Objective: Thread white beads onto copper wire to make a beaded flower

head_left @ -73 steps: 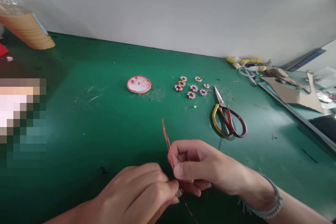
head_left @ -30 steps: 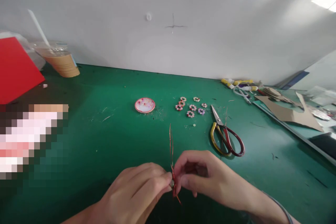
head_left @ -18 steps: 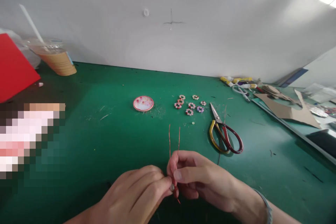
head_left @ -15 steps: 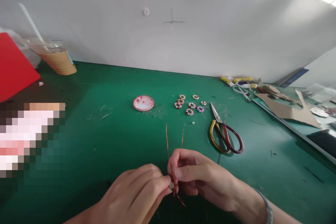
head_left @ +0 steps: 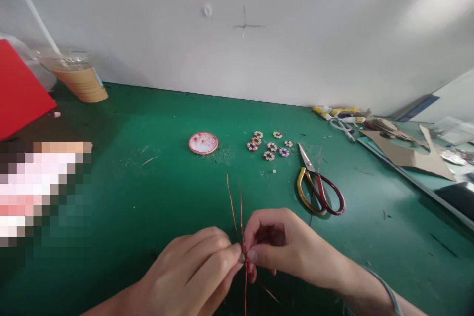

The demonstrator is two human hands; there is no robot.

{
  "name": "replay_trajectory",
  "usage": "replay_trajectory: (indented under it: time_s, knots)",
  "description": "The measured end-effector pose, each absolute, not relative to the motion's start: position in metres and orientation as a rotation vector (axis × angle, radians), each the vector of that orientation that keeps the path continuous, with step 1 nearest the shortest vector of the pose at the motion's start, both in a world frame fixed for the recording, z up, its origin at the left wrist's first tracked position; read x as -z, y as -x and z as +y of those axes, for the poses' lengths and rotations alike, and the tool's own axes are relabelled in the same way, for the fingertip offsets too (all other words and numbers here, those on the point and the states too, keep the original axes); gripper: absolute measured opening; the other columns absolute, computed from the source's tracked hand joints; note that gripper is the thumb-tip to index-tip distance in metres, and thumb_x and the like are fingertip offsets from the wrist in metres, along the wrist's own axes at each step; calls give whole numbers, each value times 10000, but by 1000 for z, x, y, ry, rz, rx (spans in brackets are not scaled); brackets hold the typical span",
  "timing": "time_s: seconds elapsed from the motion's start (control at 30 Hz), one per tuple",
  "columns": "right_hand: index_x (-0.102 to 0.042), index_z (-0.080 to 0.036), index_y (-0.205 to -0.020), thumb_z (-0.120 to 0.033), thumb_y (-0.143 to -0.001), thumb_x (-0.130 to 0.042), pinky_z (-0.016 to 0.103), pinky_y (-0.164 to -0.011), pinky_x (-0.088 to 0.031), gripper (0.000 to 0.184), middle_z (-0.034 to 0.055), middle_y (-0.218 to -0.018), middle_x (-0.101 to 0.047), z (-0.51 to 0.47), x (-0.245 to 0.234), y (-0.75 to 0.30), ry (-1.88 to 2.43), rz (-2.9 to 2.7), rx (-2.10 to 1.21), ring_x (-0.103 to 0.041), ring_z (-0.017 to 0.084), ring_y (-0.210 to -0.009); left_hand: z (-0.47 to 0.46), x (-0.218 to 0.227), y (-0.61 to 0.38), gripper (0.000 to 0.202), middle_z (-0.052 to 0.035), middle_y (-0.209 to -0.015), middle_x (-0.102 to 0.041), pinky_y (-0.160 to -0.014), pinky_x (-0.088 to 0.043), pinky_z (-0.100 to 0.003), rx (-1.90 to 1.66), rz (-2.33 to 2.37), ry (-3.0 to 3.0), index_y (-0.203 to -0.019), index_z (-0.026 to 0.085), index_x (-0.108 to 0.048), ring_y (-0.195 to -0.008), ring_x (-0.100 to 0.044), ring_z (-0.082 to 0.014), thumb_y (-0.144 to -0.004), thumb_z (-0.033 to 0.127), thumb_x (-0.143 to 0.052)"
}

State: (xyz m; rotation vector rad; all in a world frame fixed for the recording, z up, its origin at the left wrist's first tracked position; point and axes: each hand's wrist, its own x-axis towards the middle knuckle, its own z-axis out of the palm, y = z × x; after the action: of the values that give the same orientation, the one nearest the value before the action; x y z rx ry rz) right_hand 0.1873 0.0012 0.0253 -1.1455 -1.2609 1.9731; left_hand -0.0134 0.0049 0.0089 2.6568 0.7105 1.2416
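Observation:
Low in the middle, my left hand (head_left: pixel 198 266) pinches a small pale round piece (head_left: pixel 242 257), perhaps a bead, between thumb and forefinger. Thin red cords (head_left: pixel 232 205), or possibly wires, run past it; two ends point up and two point down. From the right, my right hand (head_left: pixel 285 242) has thumb and fingertips closed on the cords right beside that piece. Its curled fingers hide part of the strands. Beyond the hands lie several small beaded rings (head_left: pixel 271 146) and a shallow round dish (head_left: pixel 203 143) with pink and red beads.
Scissors (head_left: pixel 313 177) with yellow and dark red handles lie right of the rings. Yellow-white tubes (head_left: pixel 338 111) and cut cardboard (head_left: pixel 405 153) are at the right. A lidded cup (head_left: pixel 79 79) with a straw and a red box (head_left: pixel 22 89) stand at the left.
The upward cord ends have shifted left and closer together. One lower end now hangs straight down. My right hand has turned slightly at the cords; my left hand keeps its pinch.

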Motion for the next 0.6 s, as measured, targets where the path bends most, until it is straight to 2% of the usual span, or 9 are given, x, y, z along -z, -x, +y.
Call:
replay_trajectory:
  time_s: [0.23,0.33,0.43,0.6]
  knots:
    - [-620,-137,-756,-152,-781,-684,153,-493,-424,70,-15,-650,-636,-5,-23,-183,1219,-1315,-1826,-603,86,-594,1,-7,13,282,-4,-645,-693,-604,-582,-213,-1228,661,-2673,-880,162,-652,-595,-673,-131,-997,141,-397]
    - [-627,-135,-755,-127,-786,-657,156,-496,-455,45,-20,-659,-621,-5,-23,-184,1161,-1318,-1866,-582,80,-581,-2,-5,13,328,-8,-680,-713,-613,-573,-216,-1232,594,-2699,-881,155,-662,-622,-687,-132,-1005,123,-360]
    - [-617,-135,-792,-144,-807,-648,157,-497,-468,35,-4,-680,-643,-2,-27,-188,1137,-1309,-1866,-596,88,-596,-2,-5,13,270,-15,-719,-729,-635,-579,-213,-1238,641,-2646,-915,143,-660,-668,-705,-136,-996,119,-404]
    - [-665,-131,-805,-140,-818,-635,152,-517,-482,34,24,-728,-684,2,-34,-197,1199,-1482,-1837,-615,99,-646,1,-7,11,218,2,-671,-710,-633,-590,-188,-1226,704,-2595,-906,158,-651,-624,-695,-118,-980,116,-451]
